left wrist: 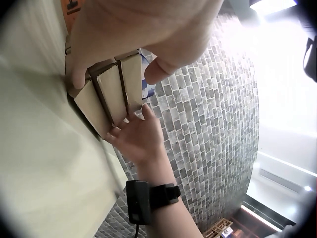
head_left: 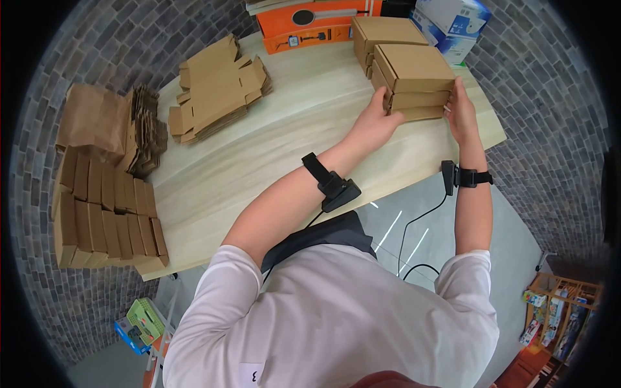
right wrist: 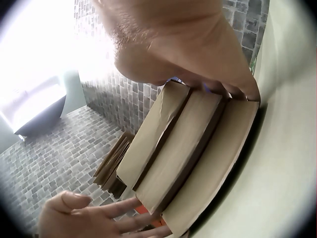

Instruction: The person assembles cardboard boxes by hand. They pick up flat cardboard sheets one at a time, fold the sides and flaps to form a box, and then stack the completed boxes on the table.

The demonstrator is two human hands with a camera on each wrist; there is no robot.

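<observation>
A stack of three closed brown cardboard boxes [head_left: 420,64] stands at the table's far right. My left hand [head_left: 376,123] is against its left side. Seen from the right wrist, the left hand's fingers [right wrist: 126,213] stretch out straight along the box ends, thumb apart. On the opposite side my right hand [head_left: 462,115] touches the stack with extended fingers. The left wrist view shows those right fingertips [left wrist: 119,130] against the ends of the boxes [left wrist: 114,89], whose edges lie nearly flush. Both hands flank the stack.
More cardboard boxes [head_left: 388,29] stand directly behind. Blue-and-white boxes [head_left: 453,26] and an orange box [head_left: 317,32] line the back edge. Flattened box blanks [head_left: 220,90] lie back left. Rows of folded boxes [head_left: 103,220] and upright cardboard sheets [head_left: 145,129] fill the left end.
</observation>
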